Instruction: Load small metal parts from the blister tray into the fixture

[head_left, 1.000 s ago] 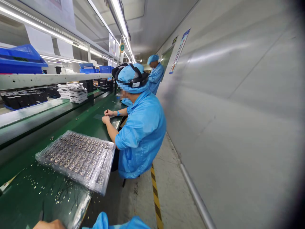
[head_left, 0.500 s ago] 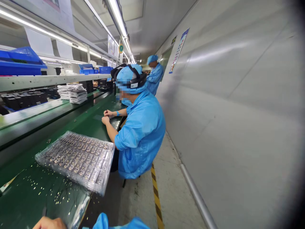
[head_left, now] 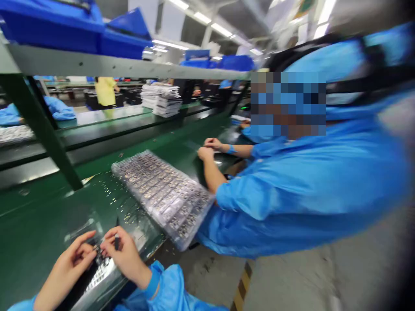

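Observation:
My left hand (head_left: 69, 268) is closed in a pinch at the lower left, its thumb and index finger at a small dark and silver part (head_left: 98, 251). My right hand (head_left: 126, 255) is beside it, fingers wrapped round a slim black tool (head_left: 117, 239), perhaps tweezers, whose end sticks up above the fingers. Both sets of fingertips meet at the small part, and its details are blurred. Below the hands, a row of small white pieces (head_left: 97, 276) lies near the bench edge. A clear plastic tray (head_left: 158, 190) of small circuit-board parts lies ahead, overhanging that edge.
Bright bits (head_left: 110, 194) are scattered over the green bench (head_left: 29, 229). A co-worker in a blue smock (head_left: 311, 185) sits close on the right, hands over the bench. A green post (head_left: 53, 134) supports a shelf with blue bins (head_left: 55, 32). White stacks (head_left: 167, 101) stand behind.
The view has swung left and down, so the co-worker looks larger and further right. Both my hands now show, where only part of one hand was visible at the bottom edge.

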A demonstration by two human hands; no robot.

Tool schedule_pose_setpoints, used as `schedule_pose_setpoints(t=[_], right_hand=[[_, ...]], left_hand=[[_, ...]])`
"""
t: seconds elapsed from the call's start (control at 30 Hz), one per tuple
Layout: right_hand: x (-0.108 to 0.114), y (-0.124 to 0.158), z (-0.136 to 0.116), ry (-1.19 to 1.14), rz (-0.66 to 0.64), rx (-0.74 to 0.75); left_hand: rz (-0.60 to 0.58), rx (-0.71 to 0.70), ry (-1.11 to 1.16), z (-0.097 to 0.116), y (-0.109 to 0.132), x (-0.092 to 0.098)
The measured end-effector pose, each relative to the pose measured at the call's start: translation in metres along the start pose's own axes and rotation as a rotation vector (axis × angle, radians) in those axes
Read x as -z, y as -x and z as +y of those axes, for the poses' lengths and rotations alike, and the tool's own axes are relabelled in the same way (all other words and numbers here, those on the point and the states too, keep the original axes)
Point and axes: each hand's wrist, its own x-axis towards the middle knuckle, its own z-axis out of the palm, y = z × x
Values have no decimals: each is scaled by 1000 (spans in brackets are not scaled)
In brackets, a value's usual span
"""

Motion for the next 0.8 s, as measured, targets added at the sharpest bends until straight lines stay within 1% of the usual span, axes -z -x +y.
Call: schedule_pose_setpoints(t=[0.1,0.17,0.27,0.5,0.6,0.67,0.73,0.8], right_hand=[[3,3,-2,-7,-30,-40],[6,4,-1,17,-40,-67],[10,5,0,78,-49,-72],[14,7,0,158,-83,-67],[15,6,0,201,-83,-57],[18,6,0,226,-65,-56],[23,6,1,233,-51,-75],[28,6,5,220,-68,-119]], left_hand=[[-9,-2,104,13,6,-3],[-25,-15,129,15,7,-6],[-37,-29,120,12,10,-9],[-23,-36,104,8,11,-11],[-3,-68,44,8,12,-13],[-10,-95,17,8,13,-14],[-31,-112,22,8,15,-16],[-40,-114,37,9,16,-16]])
